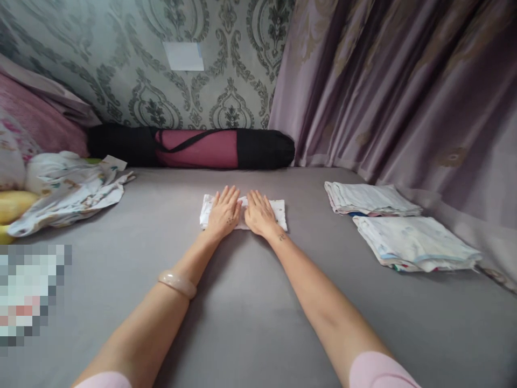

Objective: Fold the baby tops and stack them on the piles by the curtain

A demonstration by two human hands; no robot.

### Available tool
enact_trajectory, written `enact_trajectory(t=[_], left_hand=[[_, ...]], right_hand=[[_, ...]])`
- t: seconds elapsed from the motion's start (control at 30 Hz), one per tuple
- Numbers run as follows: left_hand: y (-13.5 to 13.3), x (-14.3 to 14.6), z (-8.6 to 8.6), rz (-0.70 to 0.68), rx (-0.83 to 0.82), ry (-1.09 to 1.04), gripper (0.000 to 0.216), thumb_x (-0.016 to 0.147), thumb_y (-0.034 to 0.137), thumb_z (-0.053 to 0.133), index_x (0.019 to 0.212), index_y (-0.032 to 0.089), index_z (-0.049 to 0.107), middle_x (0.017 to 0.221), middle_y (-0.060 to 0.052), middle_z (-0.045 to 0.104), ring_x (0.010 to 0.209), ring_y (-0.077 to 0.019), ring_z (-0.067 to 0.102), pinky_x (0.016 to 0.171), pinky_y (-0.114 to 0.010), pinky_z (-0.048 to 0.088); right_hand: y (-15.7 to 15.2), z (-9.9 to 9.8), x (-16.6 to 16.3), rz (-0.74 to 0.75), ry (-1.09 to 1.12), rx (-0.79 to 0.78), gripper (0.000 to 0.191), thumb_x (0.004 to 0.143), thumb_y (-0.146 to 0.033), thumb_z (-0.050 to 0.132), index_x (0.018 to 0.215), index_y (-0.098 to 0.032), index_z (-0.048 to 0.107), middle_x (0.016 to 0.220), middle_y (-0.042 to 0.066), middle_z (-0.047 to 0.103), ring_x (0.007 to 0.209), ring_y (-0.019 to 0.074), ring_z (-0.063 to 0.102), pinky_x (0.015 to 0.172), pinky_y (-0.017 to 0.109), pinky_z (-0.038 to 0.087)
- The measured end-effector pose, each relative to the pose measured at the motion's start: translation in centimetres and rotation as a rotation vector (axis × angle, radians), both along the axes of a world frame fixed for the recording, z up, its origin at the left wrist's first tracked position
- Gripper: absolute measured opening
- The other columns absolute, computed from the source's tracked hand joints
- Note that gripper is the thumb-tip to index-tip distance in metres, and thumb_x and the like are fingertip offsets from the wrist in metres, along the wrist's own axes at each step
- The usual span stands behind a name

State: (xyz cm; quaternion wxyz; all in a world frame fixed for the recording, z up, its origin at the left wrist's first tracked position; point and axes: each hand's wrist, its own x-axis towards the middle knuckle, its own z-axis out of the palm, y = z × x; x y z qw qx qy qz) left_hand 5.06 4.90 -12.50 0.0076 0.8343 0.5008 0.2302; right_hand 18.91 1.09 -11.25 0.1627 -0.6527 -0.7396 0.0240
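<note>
A small folded white cloth [279, 211] with a faint print lies flat on the grey bed sheet [242, 302] ahead of me. My left hand [224, 211] rests palm down on its left half, fingers stretched out together. Beside it, my right hand [259, 212] presses flat on the middle of the cloth, fingers also extended. The two hands nearly touch. A pale bangle [176, 283] sits on my left forearm.
Two stacks of folded cloths [369, 198] [416, 242] lie at the right near a mauve curtain [404, 86]. A loose heap of unfolded printed fabric [68, 191] sits at the left by pillows. A black and maroon roll bag [194, 147] lies along the patterned wall.
</note>
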Motion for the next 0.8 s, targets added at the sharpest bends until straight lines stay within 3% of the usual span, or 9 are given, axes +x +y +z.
enact_trajectory(t=[0.1, 0.2, 0.3, 0.43, 0.6, 0.73, 0.8], left_hand=[[0.1, 0.0, -0.6, -0.046, -0.164, 0.150, 0.048, 0.100, 0.032, 0.027, 0.142, 0.017, 0.047, 0.151, -0.010, 0.045, 0.144, -0.0245, 0.034, 0.118, -0.045, 0.025], [0.0, 0.2, -0.8, -0.044, -0.210, 0.189, 0.050, 0.101, 0.031, 0.024, 0.144, 0.014, 0.044, 0.154, -0.011, 0.041, 0.145, -0.0255, 0.031, 0.118, -0.044, 0.024], [-0.2, 0.0, -0.1, -0.033, -0.195, 0.199, 0.051, 0.101, 0.033, 0.025, 0.144, 0.013, 0.044, 0.154, -0.012, 0.041, 0.145, -0.0257, 0.032, 0.118, -0.043, 0.025], [-0.2, -1.1, 0.5, 0.150, -0.046, 0.137, 0.057, 0.101, 0.037, 0.021, 0.146, 0.008, 0.042, 0.156, -0.015, 0.036, 0.147, -0.0273, 0.025, 0.121, -0.043, 0.018], [0.5, -2.3, -0.2, 0.203, -0.260, 0.191, 0.065, 0.099, 0.043, 0.022, 0.148, 0.003, 0.037, 0.155, -0.019, 0.035, 0.147, -0.0329, 0.025, 0.118, -0.048, 0.023], [0.6, -2.5, -0.4, 0.203, -0.250, 0.170, 0.065, 0.099, 0.044, 0.021, 0.147, 0.004, 0.038, 0.156, -0.019, 0.034, 0.147, -0.0327, 0.025, 0.118, -0.048, 0.024], [0.5, -2.8, -0.3, 0.230, -0.165, 0.139, 0.065, 0.099, 0.043, 0.021, 0.147, 0.004, 0.038, 0.157, -0.019, 0.032, 0.148, -0.0322, 0.022, 0.119, -0.048, 0.022]], right_hand=[[0.0, -0.9, 0.3, 0.002, -0.027, -0.105, 0.058, 0.099, -0.029, 0.023, 0.150, -0.003, 0.034, 0.158, 0.013, 0.032, 0.148, 0.0241, 0.022, 0.121, 0.040, 0.013], [-0.1, -1.2, 0.3, 0.008, -0.028, -0.114, 0.059, 0.100, -0.030, 0.022, 0.150, -0.002, 0.033, 0.158, 0.013, 0.032, 0.148, 0.0255, 0.022, 0.121, 0.040, 0.013], [-0.1, -0.9, 0.5, 0.000, -0.020, -0.111, 0.059, 0.100, -0.032, 0.023, 0.151, -0.003, 0.033, 0.159, 0.013, 0.030, 0.148, 0.0245, 0.020, 0.121, 0.039, 0.012], [-0.2, -0.5, 1.5, -0.127, -0.025, -0.035, 0.061, 0.100, -0.032, 0.024, 0.152, -0.001, 0.029, 0.161, 0.015, 0.024, 0.150, 0.0253, 0.015, 0.121, 0.041, 0.006], [-0.4, -1.0, 2.3, -0.173, -0.036, -0.142, 0.063, 0.100, -0.036, 0.024, 0.151, 0.001, 0.027, 0.158, 0.018, 0.029, 0.148, 0.0275, 0.021, 0.120, 0.041, 0.010], [-0.3, -0.6, 2.7, -0.157, -0.016, -0.179, 0.064, 0.100, -0.037, 0.021, 0.152, 0.000, 0.027, 0.159, 0.017, 0.027, 0.148, 0.0265, 0.020, 0.120, 0.040, 0.010], [-0.3, -0.2, 3.4, -0.172, -0.006, -0.155, 0.063, 0.101, -0.036, 0.018, 0.152, -0.001, 0.026, 0.160, 0.016, 0.025, 0.149, 0.0253, 0.017, 0.120, 0.040, 0.010]])
